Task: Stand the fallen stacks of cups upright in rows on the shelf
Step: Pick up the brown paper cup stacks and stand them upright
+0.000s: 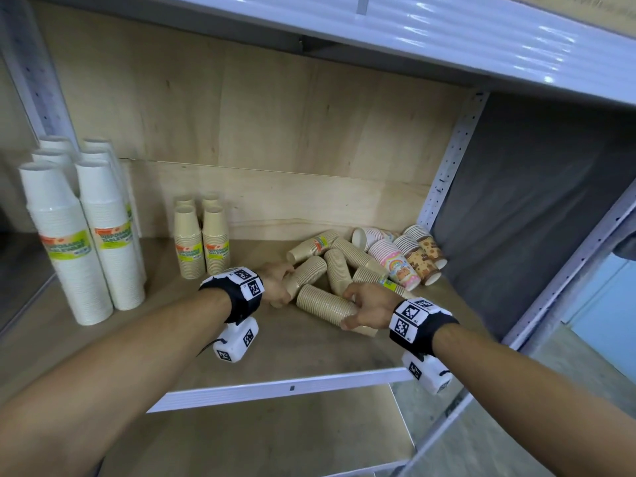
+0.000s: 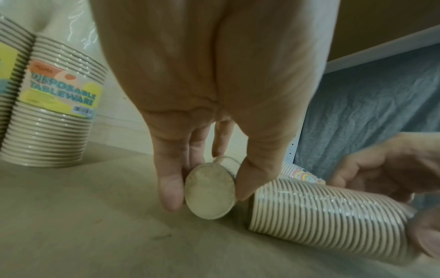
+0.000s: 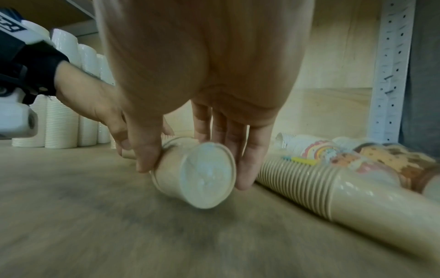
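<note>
Several beige cup stacks lie in a heap on the wooden shelf. My left hand grips the near end of one fallen beige stack; in the left wrist view my left hand pinches its round end between thumb and fingers. My right hand grips the nearest fallen stack, which lies on the board. In the right wrist view my right hand curls thumb and fingers round that stack's end. Both stacks lie flat.
Patterned stacks lie fallen at the back right by the perforated post. Small beige stacks stand upright in rows at the centre left, tall white stacks at the far left. Another beige stack lies right of my right hand.
</note>
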A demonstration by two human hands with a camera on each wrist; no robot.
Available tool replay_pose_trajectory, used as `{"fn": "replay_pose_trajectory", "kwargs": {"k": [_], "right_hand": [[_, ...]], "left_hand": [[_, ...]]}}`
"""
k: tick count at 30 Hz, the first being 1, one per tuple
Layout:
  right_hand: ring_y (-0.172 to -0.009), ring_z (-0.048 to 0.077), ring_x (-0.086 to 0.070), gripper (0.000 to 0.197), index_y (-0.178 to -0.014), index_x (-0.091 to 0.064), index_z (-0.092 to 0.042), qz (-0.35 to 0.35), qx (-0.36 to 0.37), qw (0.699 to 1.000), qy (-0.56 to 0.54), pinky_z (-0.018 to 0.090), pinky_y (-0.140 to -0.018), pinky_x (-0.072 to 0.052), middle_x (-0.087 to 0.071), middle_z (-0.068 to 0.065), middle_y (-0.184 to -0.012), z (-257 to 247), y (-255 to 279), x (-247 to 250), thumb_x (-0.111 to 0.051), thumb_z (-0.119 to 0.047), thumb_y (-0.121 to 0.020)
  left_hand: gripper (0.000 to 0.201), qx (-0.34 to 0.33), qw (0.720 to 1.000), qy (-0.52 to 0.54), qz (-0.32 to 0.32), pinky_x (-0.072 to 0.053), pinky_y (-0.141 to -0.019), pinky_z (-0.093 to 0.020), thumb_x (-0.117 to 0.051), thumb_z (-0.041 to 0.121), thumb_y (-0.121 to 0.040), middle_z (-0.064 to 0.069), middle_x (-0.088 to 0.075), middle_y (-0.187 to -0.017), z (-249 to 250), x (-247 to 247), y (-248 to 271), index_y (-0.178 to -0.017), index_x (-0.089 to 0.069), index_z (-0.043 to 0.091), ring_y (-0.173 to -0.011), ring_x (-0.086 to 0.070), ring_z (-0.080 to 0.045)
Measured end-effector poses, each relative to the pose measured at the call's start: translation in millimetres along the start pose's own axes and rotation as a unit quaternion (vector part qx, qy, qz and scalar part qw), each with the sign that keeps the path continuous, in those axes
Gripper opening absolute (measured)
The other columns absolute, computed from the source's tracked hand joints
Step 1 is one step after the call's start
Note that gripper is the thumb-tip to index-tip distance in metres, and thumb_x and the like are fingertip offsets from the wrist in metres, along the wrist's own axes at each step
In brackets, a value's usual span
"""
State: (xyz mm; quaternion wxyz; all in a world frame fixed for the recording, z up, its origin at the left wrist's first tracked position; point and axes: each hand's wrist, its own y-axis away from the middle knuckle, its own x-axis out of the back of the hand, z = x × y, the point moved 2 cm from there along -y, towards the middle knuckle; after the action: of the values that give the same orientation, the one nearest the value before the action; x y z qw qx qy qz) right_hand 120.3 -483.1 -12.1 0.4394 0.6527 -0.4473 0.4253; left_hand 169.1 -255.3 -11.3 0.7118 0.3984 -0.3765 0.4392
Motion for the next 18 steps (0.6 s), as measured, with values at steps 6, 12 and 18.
{"fn": "replay_pose_trajectory", "kwargs": {"k": [6, 12, 18], "right_hand": [[-0.094, 0.016, -0.058, 0.057, -0.12, -0.061, -0.024, 0.019, 0.009, 1.0, -0.004, 0.03, -0.083, -0.049, -0.059, -0.004, -0.103, -11.6, -7.5, 27.8, -0.078, -0.047, -0.072], [-0.102, 0.02, -0.061, 0.048, -0.113, -0.064, -0.021, 0.025, 0.039, 0.999, -0.018, 0.037, -0.09, -0.052, -0.063, 0.002, -0.113, -26.6, -21.9, 54.6, -0.079, -0.042, -0.073], [-0.096, 0.015, -0.055, 0.04, -0.111, -0.064, -0.022, 0.054, 0.063, 0.996, -0.024, 0.027, -0.074, -0.044, -0.058, -0.004, -0.106, -41.1, -45.2, 76.8, -0.077, -0.037, -0.076]], "left_hand": [[0.057, -0.002, 1.0, -0.003, 0.027, -0.046, -0.084, -0.027, -0.068, 0.012, -0.084, -0.005, -0.056, -0.13, -1.4, 26.7, 0.4, -0.138, -0.051, 0.021, -0.114, -0.057, -0.023], [0.035, -0.006, 0.993, 0.009, 0.118, -0.042, -0.083, -0.022, -0.065, 0.012, -0.088, -0.002, -0.055, -0.126, 1.7, 66.8, 1.6, -0.123, -0.064, 0.012, -0.114, -0.056, -0.019], [0.029, -0.01, 0.982, 0.047, 0.184, -0.048, -0.083, -0.026, -0.071, 0.016, -0.082, -0.003, -0.059, -0.12, 2.4, 97.4, 0.8, -0.111, -0.071, 0.015, -0.099, -0.058, -0.017]]}}
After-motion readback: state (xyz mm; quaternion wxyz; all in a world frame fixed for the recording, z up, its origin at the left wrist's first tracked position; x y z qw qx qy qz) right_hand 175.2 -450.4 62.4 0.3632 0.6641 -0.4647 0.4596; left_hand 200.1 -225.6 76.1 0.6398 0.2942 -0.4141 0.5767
